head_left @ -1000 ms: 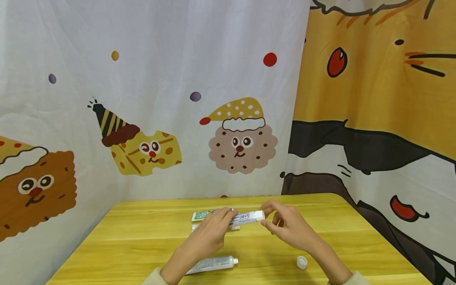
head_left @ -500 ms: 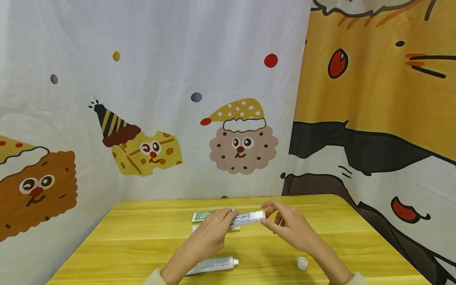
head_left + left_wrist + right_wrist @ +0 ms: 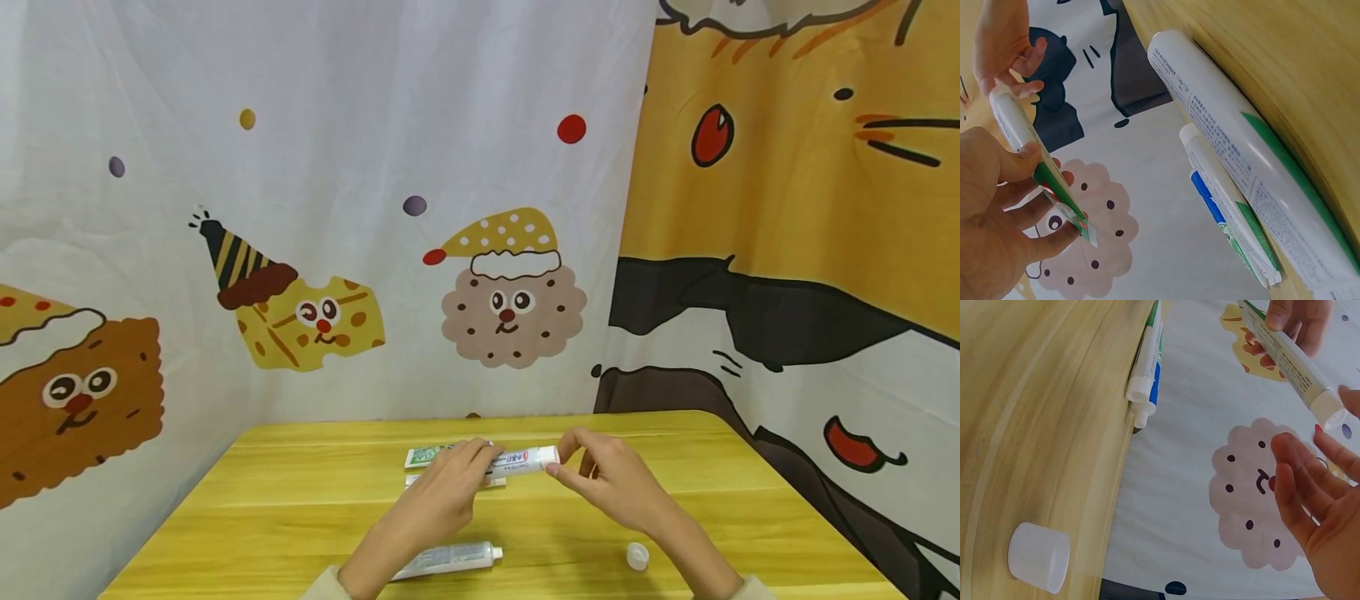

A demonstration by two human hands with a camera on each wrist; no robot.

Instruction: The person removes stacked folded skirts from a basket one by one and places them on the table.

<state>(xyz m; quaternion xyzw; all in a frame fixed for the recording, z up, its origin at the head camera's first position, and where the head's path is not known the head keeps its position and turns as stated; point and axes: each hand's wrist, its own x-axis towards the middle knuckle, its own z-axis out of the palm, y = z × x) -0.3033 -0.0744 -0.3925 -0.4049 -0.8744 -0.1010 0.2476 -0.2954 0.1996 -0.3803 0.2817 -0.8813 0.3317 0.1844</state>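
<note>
My left hand [image 3: 446, 487] grips a white toothpaste tube [image 3: 513, 461] above the table, its capped end pointing right. The left wrist view shows green and red on the tube's tail, with the thumb along one side and the fingers under it. At the other end my right hand [image 3: 615, 479] has thumb and index finger on the white cap [image 3: 550, 455], pinching it at the edge. The cap's end face shows in the right wrist view. Nearer to me lies a second toothpaste tube [image 3: 450, 558], its narrow nozzle bare, partly hidden by the left forearm.
A loose white cap [image 3: 637, 556] stands on the wooden table [image 3: 300, 500] by the right forearm. Behind the left hand lie a green-and-blue tube [image 3: 423, 456] and another white tube [image 3: 1222, 194]. A cartoon-printed curtain [image 3: 337, 167] hangs beyond the table's far edge.
The right index finger has come down from above the cap to its end, while the thumb stays at its lower edge. The left hand and tube have barely moved.
</note>
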